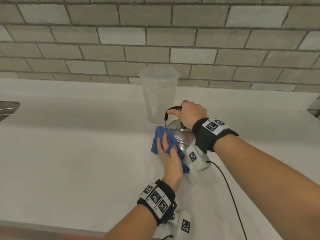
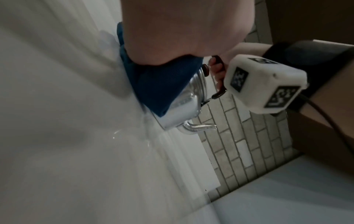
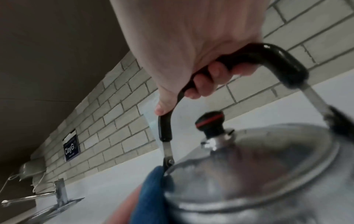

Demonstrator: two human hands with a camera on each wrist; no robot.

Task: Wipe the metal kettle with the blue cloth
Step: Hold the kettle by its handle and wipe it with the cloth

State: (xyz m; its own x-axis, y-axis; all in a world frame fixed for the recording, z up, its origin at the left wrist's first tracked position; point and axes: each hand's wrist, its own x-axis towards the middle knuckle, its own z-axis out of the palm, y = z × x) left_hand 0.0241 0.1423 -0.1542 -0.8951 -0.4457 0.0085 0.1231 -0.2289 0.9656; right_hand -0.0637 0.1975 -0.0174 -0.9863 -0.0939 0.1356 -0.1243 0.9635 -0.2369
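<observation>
The metal kettle (image 1: 180,134) stands on the white counter (image 1: 78,135), with a black-knobbed lid (image 3: 209,121) and its spout (image 2: 199,127) pointing away from my left hand. My right hand (image 1: 190,113) grips the black arched handle (image 1: 170,110) from above, fingers curled round it (image 3: 206,78). The blue cloth (image 1: 161,133) lies against the kettle's left side. My left hand (image 1: 168,153) presses it there with flat, straight fingers. In the left wrist view the cloth (image 2: 157,84) covers part of the shiny body (image 2: 184,106); in the right wrist view it (image 3: 151,189) sits by the handle's hinge.
A translucent plastic jug (image 1: 158,94) stands just behind the kettle, near the grey tiled wall (image 1: 155,40). A sink edge (image 1: 8,108) shows at far left, with a faucet (image 3: 59,191). A black cable (image 1: 230,187) trails from my right wrist over the counter.
</observation>
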